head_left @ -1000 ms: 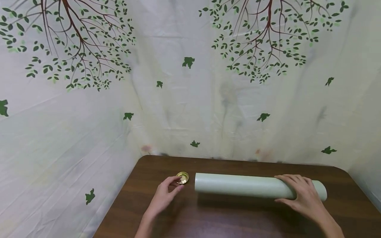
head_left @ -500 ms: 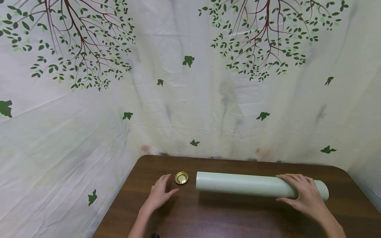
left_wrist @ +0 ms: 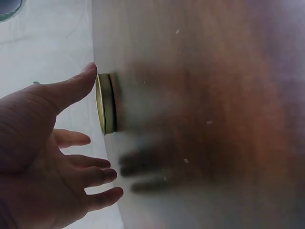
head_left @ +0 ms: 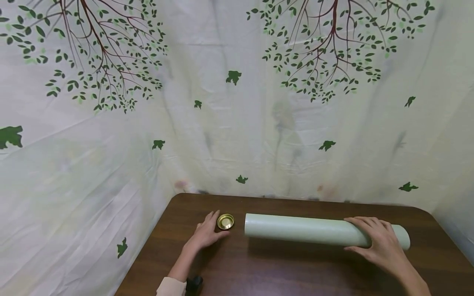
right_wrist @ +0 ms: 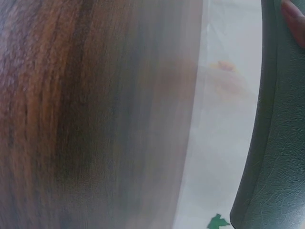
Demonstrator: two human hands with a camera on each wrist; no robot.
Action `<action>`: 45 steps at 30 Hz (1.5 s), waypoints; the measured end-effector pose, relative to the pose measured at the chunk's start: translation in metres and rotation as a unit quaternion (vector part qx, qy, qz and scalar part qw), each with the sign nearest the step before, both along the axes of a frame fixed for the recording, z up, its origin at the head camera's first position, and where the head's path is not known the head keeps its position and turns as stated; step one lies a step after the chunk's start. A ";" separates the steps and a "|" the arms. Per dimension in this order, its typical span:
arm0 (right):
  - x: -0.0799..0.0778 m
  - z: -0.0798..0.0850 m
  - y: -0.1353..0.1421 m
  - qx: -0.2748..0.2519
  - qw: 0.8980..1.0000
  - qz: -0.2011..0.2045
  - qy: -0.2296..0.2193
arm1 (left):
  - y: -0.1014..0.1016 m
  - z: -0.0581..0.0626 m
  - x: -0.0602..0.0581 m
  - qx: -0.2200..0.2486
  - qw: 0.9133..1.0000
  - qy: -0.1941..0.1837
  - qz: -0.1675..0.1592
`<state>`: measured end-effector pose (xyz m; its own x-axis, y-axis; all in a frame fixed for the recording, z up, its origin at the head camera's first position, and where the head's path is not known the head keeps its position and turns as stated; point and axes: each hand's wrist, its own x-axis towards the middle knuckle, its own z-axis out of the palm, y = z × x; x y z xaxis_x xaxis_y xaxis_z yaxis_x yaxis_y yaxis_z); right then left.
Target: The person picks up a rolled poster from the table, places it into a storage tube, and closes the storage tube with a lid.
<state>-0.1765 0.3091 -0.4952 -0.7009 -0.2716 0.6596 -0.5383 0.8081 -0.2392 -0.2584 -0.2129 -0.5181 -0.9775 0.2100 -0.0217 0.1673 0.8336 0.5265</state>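
My left grip [head_left: 205,236]: apart, beside the lid [head_left: 225,222]; a nudge may skid it. My right grip [head_left: 380,240]: clamped on the roll [head_left: 296,228]; slackening may drop it.

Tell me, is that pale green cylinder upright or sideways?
Sideways: the head view shows the pale green cylinder stretching left to right, gripped by the right hand.
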 end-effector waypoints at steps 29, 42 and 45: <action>-0.012 -0.002 0.003 0.008 1.000 0.008 -0.002 | 0.016 -0.004 -0.019 -0.001 1.000 0.003 -0.008; -0.015 -0.005 0.007 0.011 1.000 0.006 0.002 | 0.021 0.020 0.003 0.124 0.990 0.072 -0.004; -0.015 -0.004 0.007 0.011 1.000 0.004 0.003 | 0.024 0.028 0.008 0.152 0.986 0.068 0.003</action>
